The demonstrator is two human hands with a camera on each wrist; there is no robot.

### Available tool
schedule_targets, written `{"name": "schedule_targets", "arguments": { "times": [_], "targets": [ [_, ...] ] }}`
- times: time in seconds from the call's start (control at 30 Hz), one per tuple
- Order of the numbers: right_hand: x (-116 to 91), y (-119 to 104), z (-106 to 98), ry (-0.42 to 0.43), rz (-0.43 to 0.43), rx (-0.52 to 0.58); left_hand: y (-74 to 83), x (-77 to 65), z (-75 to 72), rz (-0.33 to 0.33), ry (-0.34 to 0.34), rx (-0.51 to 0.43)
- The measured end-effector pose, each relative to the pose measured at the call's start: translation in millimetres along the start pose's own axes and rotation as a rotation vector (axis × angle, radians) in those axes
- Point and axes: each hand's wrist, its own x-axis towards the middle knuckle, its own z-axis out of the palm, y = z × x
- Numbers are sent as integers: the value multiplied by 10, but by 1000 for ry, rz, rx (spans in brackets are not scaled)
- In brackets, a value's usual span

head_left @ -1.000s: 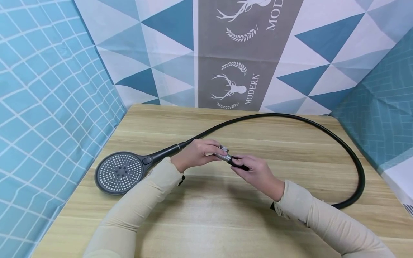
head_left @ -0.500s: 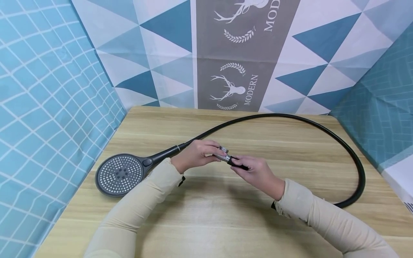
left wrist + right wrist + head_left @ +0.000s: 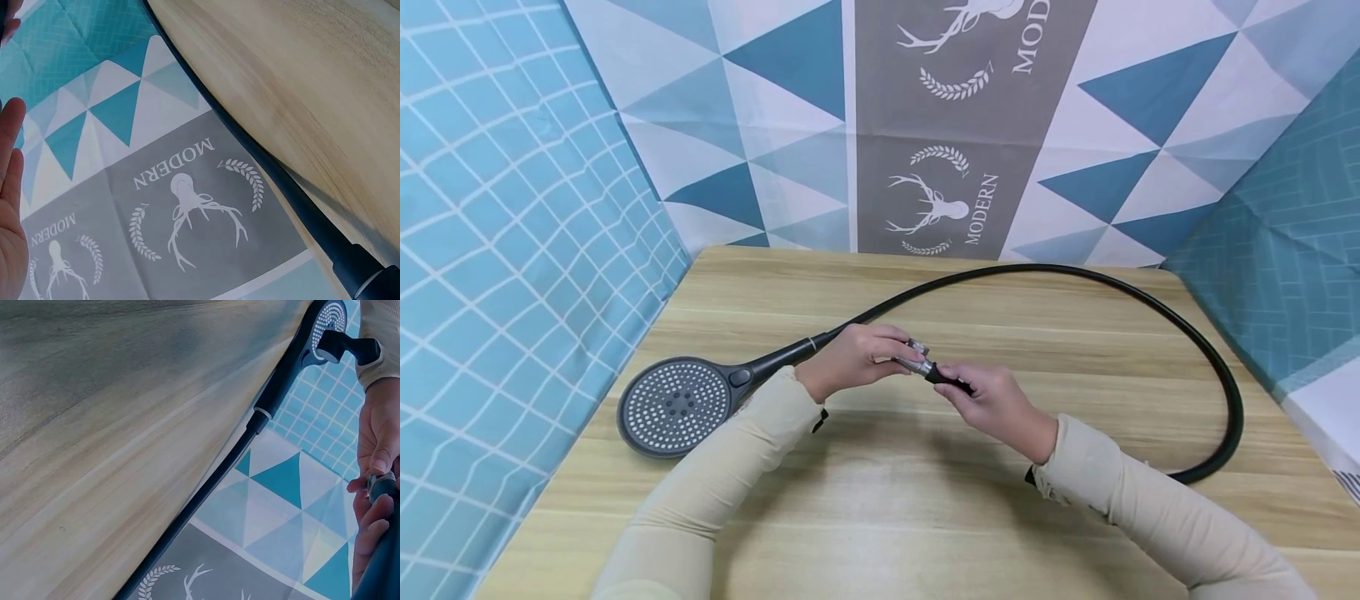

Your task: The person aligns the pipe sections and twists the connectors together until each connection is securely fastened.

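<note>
A dark grey hand shower (image 3: 676, 407) lies at the left of the table, its spray face up. From its handle a black hose (image 3: 1037, 267) loops across the back and round the right side towards my right hand (image 3: 996, 404). That hand grips the hose's black end, just below a silver metal fitting (image 3: 917, 364). With fingertips and thumb, my left hand (image 3: 853, 358) pinches the fitting from the other side. A second small silver piece shows above it, partly hidden by the fingers. In the right wrist view the left thumb presses near the metal fitting (image 3: 381, 484).
Under the hands is a wood-grain table (image 3: 872, 517). A patterned backdrop (image 3: 805, 125) stands behind it. A blue tiled-print sheet (image 3: 512, 250) closes off the left side, and a teal sheet (image 3: 1292, 217) the right. A black wrist mount (image 3: 340, 345) sits at the left sleeve.
Both hands stay almost in place on the fitting and hose end. The right hand's fingers have shifted slightly round the hose end. The hand shower and hose loop lie as before.
</note>
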Motion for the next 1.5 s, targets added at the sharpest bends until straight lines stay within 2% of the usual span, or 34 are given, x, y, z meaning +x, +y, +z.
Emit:
{"name": "schedule_targets", "arguments": {
  "times": [0.3, 0.53, 0.7, 0.83, 1.0, 1.1, 1.2, 1.33, 1.5],
  "targets": [
    [13, -25, -31, -38, 104, 31, -22, -9, 31, -3, 6, -13],
    [52, -38, -21, -57, 205, 30, -61, -40, 34, 15, 16, 14],
    [87, -52, 36, -101, 225, -59, -98, -65, 24, 10, 21, 11],
    [84, -80, 57, -118, 230, -179, -104, -74, 32, 3, 24, 12],
    [129, -176, 37, -92, 337, -297, -98, -59, 9, -12, 34, 36],
    [134, -227, 18, -81, 390, -314, -86, -31, 10, -8, 46, 37],
    [108, -252, 23, -62, 384, -296, -69, -15, 8, -1, 46, 8],
    [25, -261, 52, -20, 323, -275, -36, 10, -14, 6, 20, -33],
    [-25, -279, 77, 66, 357, -227, -24, 50, -45, 6, 0, -43]
  ]
}}
